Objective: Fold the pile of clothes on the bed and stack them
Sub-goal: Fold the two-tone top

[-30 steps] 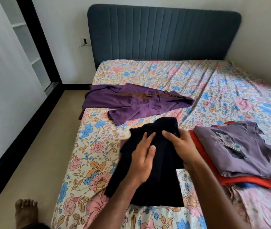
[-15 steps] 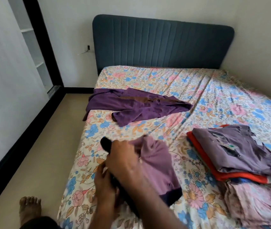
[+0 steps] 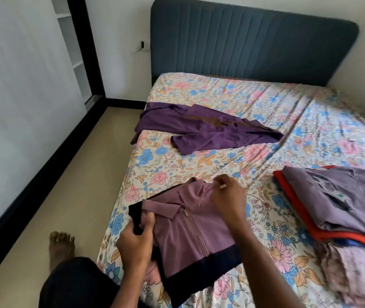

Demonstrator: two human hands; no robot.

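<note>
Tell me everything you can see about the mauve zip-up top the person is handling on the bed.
The mauve top is soft knit-looking fabric with a fold-down collar, a front zipper and dark navy trim at hem and sleeve edge. It lies folded, front up, on the floral bed sheet near the bed's left edge. The left hand grips its dark left edge; the right hand pinches the fabric at the collar end.

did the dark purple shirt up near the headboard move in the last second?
No. The dark purple shirt lies in the same spread, same spot against the bed's left edge and the floral sheet; only the camera shifted.
</note>
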